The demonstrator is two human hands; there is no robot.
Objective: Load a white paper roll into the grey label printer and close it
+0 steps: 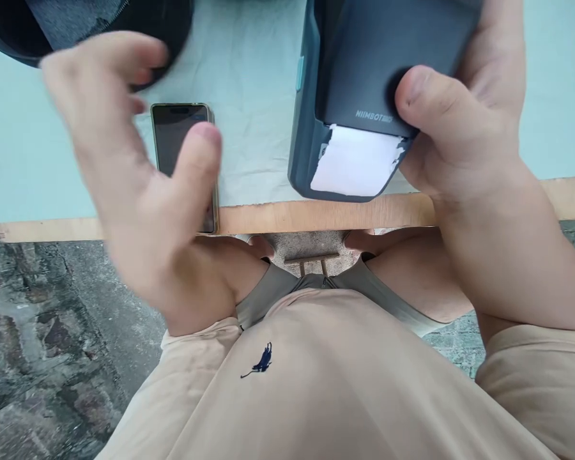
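Observation:
My right hand (464, 121) grips a dark label printer (359, 70) marked NIIMBOT, thumb on its top face and the other fingers mostly hidden behind. From the slot at its near end a white paper label (357, 160) sticks out, with ragged edges. My left hand (129, 140) is raised to the left, thumb and fingers apart, nothing between them, slightly blurred. Beneath that hand a smartphone (175, 134) with a dark screen lies on the table, partly covered by the thumb and palm.
A round black container (172, 38) with grey fabric-like material inside stands at the back left. Pale green cloth (253, 128) covers the table, whose bare wooden front edge (268, 217) runs just before my lap. Stone paving (29, 351) shows below on the left.

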